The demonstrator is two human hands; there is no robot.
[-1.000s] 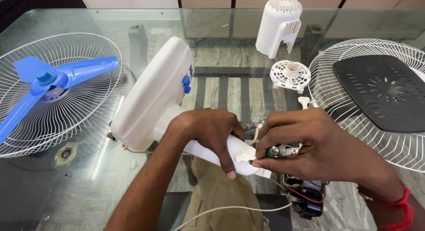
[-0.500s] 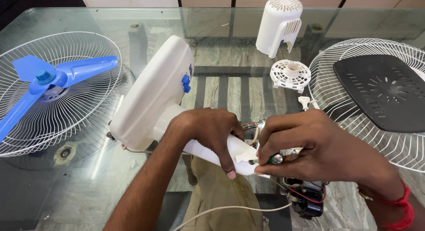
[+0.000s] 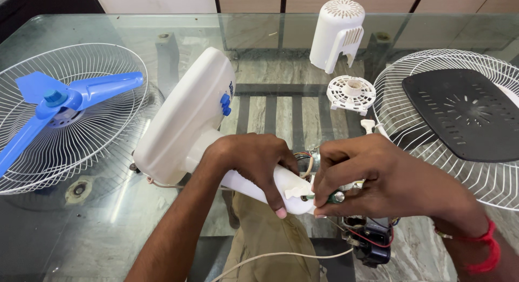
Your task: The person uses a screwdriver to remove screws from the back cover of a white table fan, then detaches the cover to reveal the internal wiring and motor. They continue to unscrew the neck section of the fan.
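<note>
A white fan stand [image 3: 189, 117] with blue buttons lies tilted on the glass table [image 3: 108, 222]. My left hand [image 3: 254, 160] grips its white neck near the lower end. My right hand [image 3: 373, 179] pinches a small green-handled tool with a metal part [image 3: 331, 197] against the neck's end, where coloured wires [image 3: 305, 157] come out. A black motor part [image 3: 373, 241] with red wires hangs just below my right hand.
A wire fan guard [image 3: 81, 147] carrying a blue blade [image 3: 59, 101] lies at the left. A second guard [image 3: 400, 98] with a black plate [image 3: 465, 111] lies at the right. A white motor cover [image 3: 336, 33] and a round vented disc [image 3: 351, 93] stand behind. A white cord [image 3: 275, 256] runs below.
My right hand has shifted slightly left and its fingers have turned the green tool at the neck's end. The left hand keeps the same grip.
</note>
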